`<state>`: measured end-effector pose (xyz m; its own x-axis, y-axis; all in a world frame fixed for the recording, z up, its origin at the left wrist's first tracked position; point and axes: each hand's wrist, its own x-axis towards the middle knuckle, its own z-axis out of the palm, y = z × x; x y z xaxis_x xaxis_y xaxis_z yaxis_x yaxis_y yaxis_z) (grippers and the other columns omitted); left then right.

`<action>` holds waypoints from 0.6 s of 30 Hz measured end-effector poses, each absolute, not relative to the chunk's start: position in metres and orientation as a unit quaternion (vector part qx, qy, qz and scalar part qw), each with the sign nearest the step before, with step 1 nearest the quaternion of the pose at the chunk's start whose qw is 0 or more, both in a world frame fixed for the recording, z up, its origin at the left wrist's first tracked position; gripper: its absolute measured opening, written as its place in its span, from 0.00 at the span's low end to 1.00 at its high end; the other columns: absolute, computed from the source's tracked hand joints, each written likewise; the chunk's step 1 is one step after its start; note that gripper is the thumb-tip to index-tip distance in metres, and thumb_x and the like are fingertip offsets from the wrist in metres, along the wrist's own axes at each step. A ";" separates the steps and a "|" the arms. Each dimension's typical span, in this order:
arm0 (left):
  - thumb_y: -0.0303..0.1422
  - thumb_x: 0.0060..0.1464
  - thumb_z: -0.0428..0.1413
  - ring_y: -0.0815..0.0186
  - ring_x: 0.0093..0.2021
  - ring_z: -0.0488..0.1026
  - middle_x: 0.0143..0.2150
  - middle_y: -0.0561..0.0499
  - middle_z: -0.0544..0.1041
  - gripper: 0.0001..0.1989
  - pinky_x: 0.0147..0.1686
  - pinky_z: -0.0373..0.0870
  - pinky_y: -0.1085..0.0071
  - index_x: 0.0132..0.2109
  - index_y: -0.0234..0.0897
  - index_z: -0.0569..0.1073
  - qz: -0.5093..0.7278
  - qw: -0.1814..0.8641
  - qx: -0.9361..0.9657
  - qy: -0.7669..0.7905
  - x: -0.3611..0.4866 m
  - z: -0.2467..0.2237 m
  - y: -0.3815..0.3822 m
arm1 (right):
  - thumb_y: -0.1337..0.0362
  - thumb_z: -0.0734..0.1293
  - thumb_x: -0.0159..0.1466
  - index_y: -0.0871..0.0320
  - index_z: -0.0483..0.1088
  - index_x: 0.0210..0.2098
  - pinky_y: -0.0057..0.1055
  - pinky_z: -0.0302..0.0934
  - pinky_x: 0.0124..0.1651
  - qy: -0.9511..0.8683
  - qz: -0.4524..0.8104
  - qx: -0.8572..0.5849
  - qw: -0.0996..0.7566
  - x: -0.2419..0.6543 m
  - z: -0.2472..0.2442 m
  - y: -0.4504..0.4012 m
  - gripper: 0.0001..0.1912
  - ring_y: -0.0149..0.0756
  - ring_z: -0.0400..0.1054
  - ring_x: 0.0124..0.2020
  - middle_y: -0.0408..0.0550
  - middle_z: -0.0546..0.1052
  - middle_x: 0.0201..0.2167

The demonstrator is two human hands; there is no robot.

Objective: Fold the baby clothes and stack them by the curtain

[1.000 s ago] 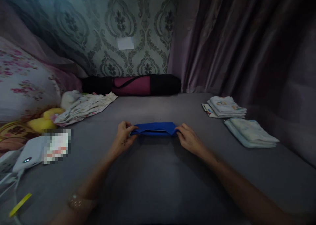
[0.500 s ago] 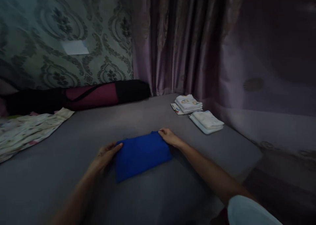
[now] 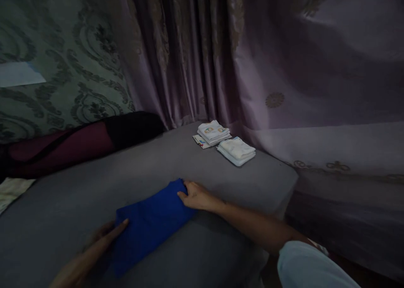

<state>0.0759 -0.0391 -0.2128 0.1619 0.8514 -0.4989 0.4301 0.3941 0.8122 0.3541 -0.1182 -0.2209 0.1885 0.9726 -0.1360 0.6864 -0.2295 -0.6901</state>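
Observation:
A folded blue cloth garment (image 3: 151,222) lies between my two hands, low over the grey bed. My left hand (image 3: 102,239) grips its left edge, thumb on top and fingers hidden beneath or behind. At the far right corner, my right hand (image 3: 195,195) pinches the cloth with the thumb on top and the fingers over the edge. The garment's exact kind does not show in its folded state.
Beyond my right hand sit a folded white cloth stack (image 3: 236,151) and a printed white cloth stack (image 3: 213,132). A black and maroon long bag (image 3: 72,142) lies along the wall. Purple curtains (image 3: 195,56) hang behind the grey mattress (image 3: 158,161). A pale cloth (image 3: 14,191) is at far left.
The view has swung to the right, so things appear further left. Both hands still hold the blue garment, which is now more slanted, and the right hand has closed further over its corner.

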 end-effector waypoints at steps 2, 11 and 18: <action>0.39 0.45 0.63 0.53 0.37 0.79 0.32 0.45 0.80 0.13 0.36 0.78 0.61 0.37 0.37 0.75 0.180 0.559 0.518 0.622 0.085 -0.206 -0.038 | 0.56 0.61 0.62 0.59 0.68 0.52 0.34 0.63 0.48 -0.585 0.274 -0.710 0.281 0.354 -0.223 -0.124 0.22 0.43 0.71 0.46 0.54 0.76 0.46; 0.32 0.48 0.62 0.66 0.31 0.76 0.35 0.50 0.79 0.15 0.30 0.74 0.74 0.45 0.37 0.72 0.311 0.608 0.484 0.547 0.185 -0.157 -0.049 | 0.63 0.62 0.63 0.60 0.71 0.47 0.32 0.66 0.42 -0.433 0.383 -0.632 0.516 0.453 -0.190 -0.137 0.15 0.36 0.73 0.38 0.49 0.78 0.40; 0.31 0.45 0.64 0.73 0.23 0.70 0.28 0.55 0.73 0.12 0.21 0.66 0.79 0.38 0.36 0.72 0.320 0.729 0.476 0.373 0.314 -0.171 -0.045 | 0.64 0.65 0.62 0.59 0.73 0.44 0.28 0.65 0.38 -0.310 0.297 -0.686 0.588 0.567 -0.147 -0.162 0.12 0.31 0.71 0.31 0.45 0.78 0.32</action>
